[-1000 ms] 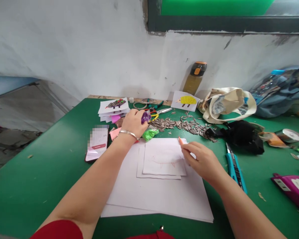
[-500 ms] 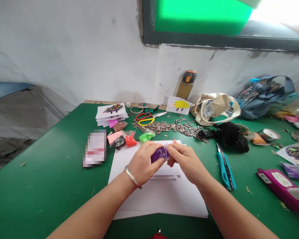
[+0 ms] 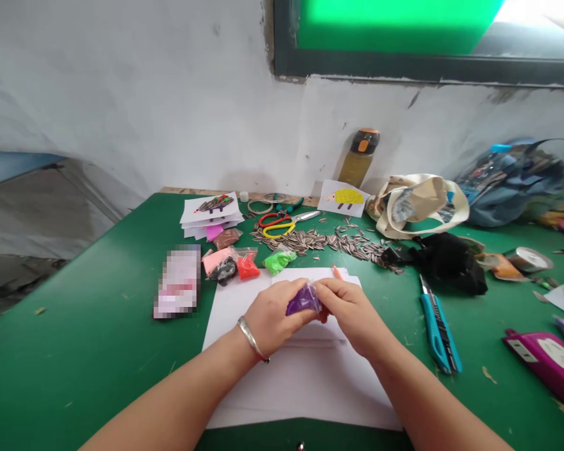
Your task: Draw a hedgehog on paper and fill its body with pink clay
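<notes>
A small clear bag of purple clay (image 3: 302, 300) is held between my two hands above white paper sheets (image 3: 305, 388). My left hand (image 3: 270, 316) is closed round the bag's body, its thumb and fingers on either side. At the bag's right end, my right hand (image 3: 348, 310) pinches the plastic edge; its lower fingers are partly hidden. Just beyond lie a bag of green clay (image 3: 278, 260) and a bag of red clay (image 3: 248, 265), with black clay (image 3: 223, 270) and pink clay (image 3: 216, 258) beside them. An orange pointed tip (image 3: 337, 272) shows behind my right hand.
Scissors (image 3: 286, 224) and sunflower seeds (image 3: 310, 241) lie toward the wall. A blue utility knife (image 3: 439, 329) with its blade out rests to the right. A black cloth item (image 3: 451, 263), tote bag (image 3: 413, 207) and bottle (image 3: 358, 156) stand farther back; a blurred-out packet (image 3: 177, 282) lies left.
The view has shifted slightly, so things at the right sit farther right. Both hands still hold the purple clay bag, a little lower in view, with the fingers slightly shifted.
</notes>
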{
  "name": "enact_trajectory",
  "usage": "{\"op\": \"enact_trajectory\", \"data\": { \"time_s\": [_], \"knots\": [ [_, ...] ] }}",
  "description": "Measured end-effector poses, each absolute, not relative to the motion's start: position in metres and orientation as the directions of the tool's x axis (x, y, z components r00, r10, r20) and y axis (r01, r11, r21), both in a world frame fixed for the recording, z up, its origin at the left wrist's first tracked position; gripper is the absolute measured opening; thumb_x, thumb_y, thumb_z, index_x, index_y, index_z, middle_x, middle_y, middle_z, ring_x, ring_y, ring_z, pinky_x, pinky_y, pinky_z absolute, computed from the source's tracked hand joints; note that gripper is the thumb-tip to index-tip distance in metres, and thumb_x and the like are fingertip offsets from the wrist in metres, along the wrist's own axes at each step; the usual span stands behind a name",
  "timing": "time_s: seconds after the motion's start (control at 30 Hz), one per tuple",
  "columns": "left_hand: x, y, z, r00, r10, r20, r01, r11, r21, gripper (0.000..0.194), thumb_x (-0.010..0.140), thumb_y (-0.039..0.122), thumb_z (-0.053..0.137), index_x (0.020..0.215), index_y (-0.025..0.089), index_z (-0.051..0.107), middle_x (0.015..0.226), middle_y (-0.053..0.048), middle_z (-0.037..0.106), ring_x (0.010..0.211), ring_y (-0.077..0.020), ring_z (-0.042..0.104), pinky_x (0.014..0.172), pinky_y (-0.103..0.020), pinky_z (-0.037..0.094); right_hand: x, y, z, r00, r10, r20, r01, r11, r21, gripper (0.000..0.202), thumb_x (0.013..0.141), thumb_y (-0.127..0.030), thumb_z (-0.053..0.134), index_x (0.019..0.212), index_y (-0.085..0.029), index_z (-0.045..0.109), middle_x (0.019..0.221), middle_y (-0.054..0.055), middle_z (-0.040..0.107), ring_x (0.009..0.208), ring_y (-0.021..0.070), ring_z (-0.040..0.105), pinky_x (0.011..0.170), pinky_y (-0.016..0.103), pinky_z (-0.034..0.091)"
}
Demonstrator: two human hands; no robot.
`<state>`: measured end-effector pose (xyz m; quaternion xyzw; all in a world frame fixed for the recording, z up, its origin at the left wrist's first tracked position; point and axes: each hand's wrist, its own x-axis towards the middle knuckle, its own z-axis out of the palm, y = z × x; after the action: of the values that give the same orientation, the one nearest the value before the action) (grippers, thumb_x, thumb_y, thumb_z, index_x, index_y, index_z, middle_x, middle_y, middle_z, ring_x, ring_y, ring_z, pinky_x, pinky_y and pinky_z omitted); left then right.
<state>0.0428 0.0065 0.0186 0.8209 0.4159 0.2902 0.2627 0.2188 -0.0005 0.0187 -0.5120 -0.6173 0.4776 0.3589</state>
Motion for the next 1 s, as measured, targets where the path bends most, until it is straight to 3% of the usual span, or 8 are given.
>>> {"op": "enact_trajectory", "data": {
  "time_s": [0.13, 0.33, 0.4, 0.53, 0.8, 0.87, 0.93, 1.0],
  "knots": [
    [0.0413, 0.0081, 0.0186, 0.479, 0.825, 0.3, 0.508, -0.54, 0.672, 0.03, 0.086, 0.037, 0.063, 0.109, 0.018, 0.063, 0.095, -0.004, 0.071, 0.084, -0.0194, 0.064, 0.077, -0.03, 0.048, 0.2171, -0.0009, 0.0194, -0.213, 0.975, -0.069, 0.27, -0.009, -0.963, 0.037, 0.092, -0.036, 0.042, 0.06, -0.021, 0.052, 0.052, -0.008, 0.055, 0.053, 0.0106, 0.053, 0.113, 0.045, -0.003],
    [0.0399, 0.0078, 0.0207, 0.478, 0.844, 0.242, 0.505, -0.489, 0.711, 0.022, 0.086, 0.037, 0.064, 0.1, 0.02, 0.068, 0.09, -0.001, 0.072, 0.079, -0.0172, 0.065, 0.073, -0.028, 0.049, 0.2171, -0.0021, 0.0196, -0.2, 0.978, -0.066, 0.264, -0.012, -0.965, 0.037, 0.092, -0.036, 0.041, 0.06, -0.021, 0.052, 0.051, -0.007, 0.055, 0.054, 0.0108, 0.053, 0.114, 0.045, 0.0],
    [0.0401, 0.0072, 0.0205, 0.483, 0.842, 0.241, 0.5, -0.491, 0.713, 0.029, 0.084, 0.04, 0.065, 0.106, 0.021, 0.066, 0.095, -0.002, 0.072, 0.083, -0.0181, 0.065, 0.077, -0.03, 0.05, 0.2175, -0.002, 0.0205, -0.189, 0.981, -0.042, 0.269, 0.011, -0.963, 0.037, 0.091, -0.035, 0.041, 0.058, -0.021, 0.051, 0.051, -0.008, 0.054, 0.053, 0.0105, 0.052, 0.114, 0.045, 0.0],
    [0.0406, 0.0063, 0.0166, 0.48, 0.843, 0.245, 0.517, -0.497, 0.698, 0.063, 0.076, 0.045, 0.072, 0.13, 0.018, 0.053, 0.119, -0.009, 0.066, 0.104, -0.0245, 0.063, 0.092, -0.037, 0.049, 0.2173, -0.0023, 0.0229, -0.166, 0.986, 0.006, 0.293, 0.055, -0.955, 0.038, 0.091, -0.036, 0.043, 0.057, -0.021, 0.048, 0.051, -0.009, 0.053, 0.051, 0.0096, 0.05, 0.115, 0.044, 0.0],
    [0.0405, 0.006, 0.0136, 0.488, 0.837, 0.247, 0.509, -0.503, 0.699, 0.058, 0.082, 0.045, 0.067, 0.13, 0.016, 0.053, 0.118, -0.01, 0.067, 0.103, -0.0248, 0.064, 0.091, -0.037, 0.049, 0.2199, -0.0022, 0.0231, -0.239, 0.971, -0.028, 0.259, 0.036, -0.965, 0.03, 0.089, -0.037, 0.047, 0.065, -0.021, 0.055, 0.052, -0.009, 0.053, 0.052, 0.0099, 0.052, 0.114, 0.047, -0.006],
    [0.0418, 0.0047, 0.0156, 0.495, 0.836, 0.236, 0.502, -0.497, 0.708, 0.056, 0.082, 0.045, 0.067, 0.129, 0.017, 0.053, 0.114, -0.009, 0.069, 0.1, -0.0241, 0.065, 0.088, -0.036, 0.049, 0.2204, -0.0017, 0.023, -0.269, 0.96, -0.082, 0.213, -0.023, -0.977, 0.028, 0.087, -0.039, 0.051, 0.067, -0.021, 0.057, 0.052, -0.009, 0.054, 0.052, 0.0102, 0.053, 0.114, 0.05, 0.002],
    [0.0436, 0.0032, 0.0181, 0.519, 0.83, 0.206, 0.499, -0.489, 0.715, 0.048, 0.083, 0.044, 0.067, 0.123, 0.019, 0.057, 0.107, -0.006, 0.07, 0.094, -0.0225, 0.065, 0.083, -0.033, 0.05, 0.2191, -0.0017, 0.0236, -0.3, 0.945, -0.134, 0.176, -0.083, -0.981, 0.027, 0.084, -0.043, 0.056, 0.068, -0.02, 0.056, 0.052, -0.007, 0.054, 0.051, 0.0105, 0.053, 0.109, 0.051, 0.02],
    [0.0453, 0.0021, 0.0204, 0.545, 0.819, 0.182, 0.496, -0.49, 0.717, 0.039, 0.084, 0.042, 0.066, 0.116, 0.021, 0.059, 0.1, -0.004, 0.07, 0.089, -0.0207, 0.064, 0.08, -0.031, 0.049, 0.2165, -0.0021, 0.0247, -0.312, 0.933, -0.177, 0.143, -0.138, -0.98, 0.029, 0.08, -0.045, 0.061, 0.066, -0.02, 0.053, 0.051, -0.007, 0.053, 0.05, 0.0104, 0.051, 0.094, 0.046, 0.039]
  ]
}}
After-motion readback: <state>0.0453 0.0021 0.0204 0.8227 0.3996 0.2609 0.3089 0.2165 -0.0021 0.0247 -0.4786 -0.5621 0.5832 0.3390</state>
